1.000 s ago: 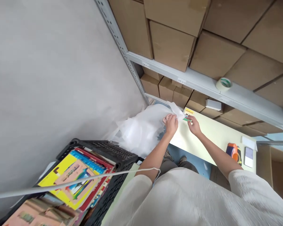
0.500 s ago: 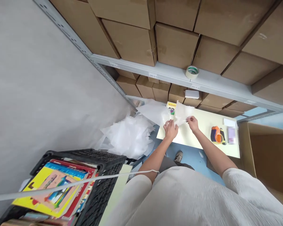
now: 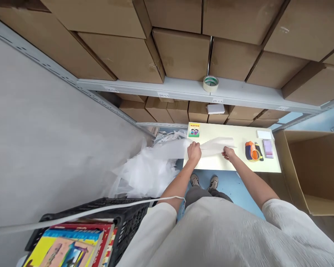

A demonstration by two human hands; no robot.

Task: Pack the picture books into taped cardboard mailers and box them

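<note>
A thin white packing sheet stretches between my two hands over the pale table. My left hand is closed on its left part, where it meets more white sheeting running off to the left. The fingers of my right hand pinch the sheet's lower right edge. Just beyond my left hand lies a small yellow and green booklet, with two cartoon figures on its cover. A heap of loose white sheets spills down beside the table's left end.
On the table's right stand an orange tape dispenser, a purple pack and a white box. A shelf with cartons and a tape roll rises behind. An open carton is at right, a black book crate at lower left.
The packing sheet, earlier standing up in front of the booklet, is now drawn out flatter between my hands. The booklet shows whole. My view has shifted, bringing both shoes into sight.
</note>
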